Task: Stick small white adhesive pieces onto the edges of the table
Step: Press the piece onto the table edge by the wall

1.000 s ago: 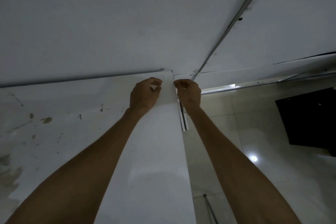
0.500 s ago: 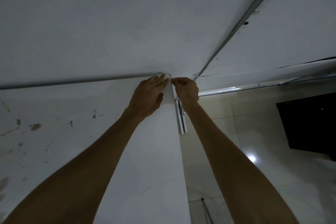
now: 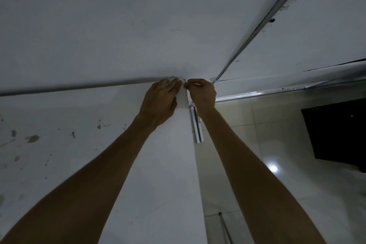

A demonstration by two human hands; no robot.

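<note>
The left hand point(image 3: 159, 103) lies flat against the white panel of the table point(image 3: 162, 174), its fingers point(image 3: 174, 83) straight and close together, their tips pressing at the top edge where the panel meets the surface above. Just beside it, the right hand point(image 3: 203, 93) is curled into a loose fist, fingertips drawn in against the thumb at the panel's upper corner. A thin pale sliver shows between those fingertips, probably the adhesive piece point(image 3: 195, 84), though it is too small and dim to tell for sure. Below the right wrist a short white rail point(image 3: 197, 127) runs down the panel's right edge.

Half a second ago the left hand sat in much the same flat pose; a second ago its fingers were curled and pinching. Both hands now sit a little higher against the seam.

The light is poor. The thumbs are mostly hidden behind the knuckles, and both forearms are cut off by the bottom of the view. A dark rectangular object point(image 3: 336, 130) at the right is cut off by the frame edge.
</note>
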